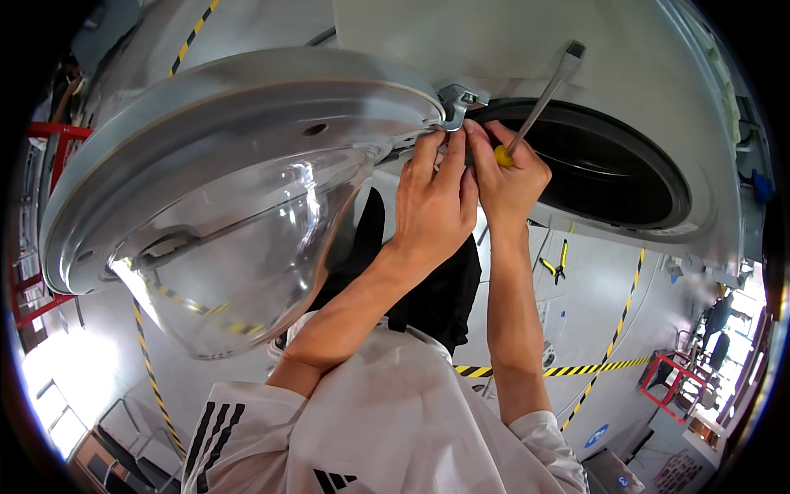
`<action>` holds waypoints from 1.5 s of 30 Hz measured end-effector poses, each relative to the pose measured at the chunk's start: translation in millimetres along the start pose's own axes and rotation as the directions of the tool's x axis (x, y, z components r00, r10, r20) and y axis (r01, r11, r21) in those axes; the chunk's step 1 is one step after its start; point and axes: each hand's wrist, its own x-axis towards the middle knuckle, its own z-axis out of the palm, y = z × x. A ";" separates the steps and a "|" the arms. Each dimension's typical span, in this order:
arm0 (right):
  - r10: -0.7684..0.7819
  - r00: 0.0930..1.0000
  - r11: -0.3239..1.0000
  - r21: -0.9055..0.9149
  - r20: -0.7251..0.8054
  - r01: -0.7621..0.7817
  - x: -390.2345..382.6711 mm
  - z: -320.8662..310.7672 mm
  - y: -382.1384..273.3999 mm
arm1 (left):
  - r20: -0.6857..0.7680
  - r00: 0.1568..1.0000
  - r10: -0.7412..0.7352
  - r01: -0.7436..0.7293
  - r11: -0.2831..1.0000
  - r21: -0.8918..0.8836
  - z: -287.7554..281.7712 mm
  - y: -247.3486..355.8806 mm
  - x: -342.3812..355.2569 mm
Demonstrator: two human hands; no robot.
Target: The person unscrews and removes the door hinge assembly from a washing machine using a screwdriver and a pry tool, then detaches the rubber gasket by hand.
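I record the right hand point(514, 181) gripping 1 screwdriver point(544, 100), tip upward, beside the metal hinge point(453, 107) of the open door point(230, 115). The left hand point(434, 198) bunches its fingers at the hinge's lower end; I cannot tell what they pinch. 1 pair of pliers point(559, 269) lies on the floor point(605, 284).

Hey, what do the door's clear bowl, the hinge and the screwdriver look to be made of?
Clear bowl: glossy glass or plastic, see-through with bright reflections.
Hinge: probably metal, smooth, silvery, with shiny highlights.
Screwdriver: apparently metal shaft, greyish sheen; yellow handle part likely plastic.
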 end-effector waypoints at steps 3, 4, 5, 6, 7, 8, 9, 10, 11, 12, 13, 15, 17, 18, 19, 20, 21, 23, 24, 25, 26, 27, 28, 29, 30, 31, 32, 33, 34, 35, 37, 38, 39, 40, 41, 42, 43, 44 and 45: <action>-0.047 0.999 0.998 0.031 -0.008 0.047 0.9 -0.9 2.2 | 0.020 1.000 0.002 -0.003 1.000 0.023 0.3 1.7 -1.3; -0.065 0.998 0.997 0.046 -0.015 0.066 -0.4 0.2 7.5 | 0.030 1.000 -0.004 0.003 1.000 0.023 -1.2 3.6 -1.2; -0.084 0.996 0.995 0.061 -0.022 0.085 -0.6 0.5 11.2 | 0.040 0.999 -0.011 0.010 1.000 0.023 -2.1 4.6 -0.8; -0.073 0.997 0.994 0.077 -0.010 0.073 -0.4 -1.2 13.1 | 0.055 0.998 -0.030 0.030 1.000 0.005 -1.8 4.8 -1.5; -0.062 0.998 0.994 0.094 0.002 0.062 0.0 -3.0 14.8 | 0.071 0.996 -0.049 0.050 0.999 -0.012 -1.2 4.7 -2.3; -0.052 0.999 0.993 0.110 0.014 0.050 0.1 -4.0 15.6 | 0.087 0.994 -0.068 0.071 0.997 -0.029 -0.7 4.5 -2.9; -0.028 0.999 0.994 0.105 0.022 0.025 0.0 -4.4 15.0 | 0.081 0.994 -0.077 0.083 0.993 -0.079 0.6 3.8 -2.9; -0.004 1.000 0.995 0.100 0.030 0.001 -0.1 -4.8 13.4 | 0.076 0.993 -0.085 0.095 0.987 -0.129 1.9 2.9 -2.6; 0.020 0.999 0.995 0.094 0.037 -0.024 -0.1 -4.7 12.6 | 0.071 0.993 -0.094 0.106 0.978 -0.178 3.0 2.3 -2.4; 0.035 0.999 0.992 0.116 0.029 -0.038 -1.0 -3.0 14.1 | 0.081 0.992 -0.097 0.110 0.977 -0.182 2.7 2.3 -2.3; 0.051 0.998 0.989 0.138 0.021 -0.053 -3.0 -0.5 17.7 | 0.090 0.991 -0.099 0.114 0.976 -0.186 1.7 2.3 -2.4; 0.052 0.998 0.988 0.144 0.021 -0.055 -2.9 0.4 18.9 | 0.094 0.991 -0.095 0.112 0.974 -0.195 1.7 1.9 -2.6; 0.024 0.999 0.993 0.112 0.036 -0.028 -0.1 -1.7 15.1 | 0.081 0.993 -0.082 0.097 0.974 -0.206 2.9 0.6 -3.0; 0.007 0.999 0.995 0.100 0.036 -0.010 1.8 -1.5 13.2 | 0.070 0.995 -0.064 0.076 0.979 -0.187 3.3 -0.6 -3.4; -0.010 0.999 0.996 0.087 0.036 0.007 3.8 -0.5 11.1 | 0.060 0.997 -0.046 0.056 0.984 -0.168 3.7 -2.0 -3.7; -0.027 0.999 0.997 0.075 0.037 0.024 5.0 0.8 8.9 | 0.050 0.998 -0.028 0.035 0.988 -0.148 3.5 -3.1 -3.7; -0.019 1.000 0.999 0.049 0.021 0.018 4.6 2.2 6.4 | 0.093 0.993 -0.072 0.087 0.981 -0.172 2.2 -3.0 -3.6; -0.005 1.000 1.000 0.000 -0.011 0.005 0.5 6.8 -1.2 | 0.180 0.971 -0.156 0.193 0.958 -0.210 -4.1 -2.7 -5.2; 0.007 0.999 1.000 -0.006 -0.032 -0.007 -1.7 9.3 -2.4 | 0.182 0.970 -0.159 0.196 0.958 -0.209 -4.7 -4.6 -6.4; 0.019 0.998 1.000 -0.012 -0.053 -0.020 -4.1 12.2 -3.5 | 0.183 0.970 -0.161 0.198 0.958 -0.206 -5.4 -6.9 -7.9; 0.032 0.997 0.999 -0.016 -0.073 -0.033 -6.4 14.9 -3.9 | 0.184 0.969 -0.165 0.202 0.958 -0.203 -6.2 -9.1 -9.5; 0.006 0.995 1.000 -0.019 -0.096 -0.008 -6.4 17.6 -2.5 | 0.188 0.967 -0.170 0.210 0.953 -0.219 -7.1 -10.1 -9.5; 0.000 0.995 0.999 -0.035 -0.104 -0.004 -6.5 18.4 -2.8 | 0.191 0.966 -0.176 0.219 0.947 -0.235 -8.0 -10.9 -9.7; -0.006 0.994 0.999 -0.051 -0.111 0.000 -6.9 18.7 -3.2 | 0.196 0.964 -0.181 0.228 0.941 -0.250 -8.5 -11.6 -10.3; -0.011 0.992 0.998 -0.066 -0.122 0.003 -9.0 18.1 -4.4 | 0.206 0.962 -0.179 0.231 0.936 -0.264 -8.4 -12.6 -11.9; -0.012 0.992 0.998 -0.069 -0.123 0.003 -10.4 18.5 -5.1 | 0.218 0.960 -0.176 0.234 0.931 -0.279 -6.9 -14.7 -13.6; -0.012 0.992 0.997 -0.073 -0.124 0.003 -10.7 19.7 -4.7 | 0.230 0.958 -0.173 0.238 0.926 -0.294 -5.0 -16.9 -16.0; -0.015 0.991 0.997 -0.073 -0.131 0.005 -8.8 20.2 -6.1 | 0.242 0.952 -0.187 0.255 0.922 -0.292 -5.2 -17.5 -17.0; -0.013 0.993 0.999 -0.041 -0.121 0.008 -7.9 20.7 -3.3 | 0.254 0.946 -0.200 0.272 0.917 -0.291 -4.7 -18.4 -18.9; -0.012 0.994 1.000 -0.010 -0.111 0.011 -7.8 21.1 2.3 | 0.267 0.940 -0.213 0.289 0.913 -0.290 -3.1 -19.5 -21.3; -0.016 0.999 0.999 -0.033 -0.048 0.014 -4.3 13.5 -0.7 | 0.209 0.961 -0.180 0.235 0.931 -0.278 2.3 -26.1 -26.1; -0.017 1.000 0.999 -0.038 -0.024 0.016 -2.0 9.0 -0.9 | 0.179 0.970 -0.164 0.209 0.940 -0.271 5.0 -28.9 -27.6; -0.014 1.000 0.999 -0.040 0.006 0.014 -1.5 6.3 2.3 | 0.170 0.973 -0.155 0.196 0.944 -0.265 7.8 -31.4 -29.5; -0.010 0.999 0.999 -0.042 0.035 0.012 -1.1 4.8 4.3 | 0.160 0.976 -0.146 0.184 0.948 -0.259 10.4 -33.5 -30.4; -0.020 0.999 0.999 -0.044 0.036 0.022 -0.8 4.3 4.8 | 0.150 0.979 -0.137 0.172 0.952 -0.252 12.5 -34.9 -30.8; -0.025 0.999 0.998 -0.049 0.036 0.027 -2.2 4.4 5.7 | 0.157 0.977 -0.146 0.183 0.948 -0.259 12.5 -34.4 -30.5; -0.031 0.999 0.998 -0.052 0.038 0.033 -3.1 4.9 5.9 | 0.163 0.974 -0.154 0.194 0.945 -0.265 12.0 -33.3 -29.4; -0.016 0.999 0.998 -0.059 0.030 0.017 -3.7 6.3 5.0 | 0.168 0.972 -0.163 0.205 0.941 -0.270 11.8 -32.9 -28.1; 0.002 1.000 0.998 -0.069 0.025 -0.001 -5.8 8.2 4.1 | 0.169 0.970 -0.174 0.216 0.936 -0.278 12.3 -33.6 -28.6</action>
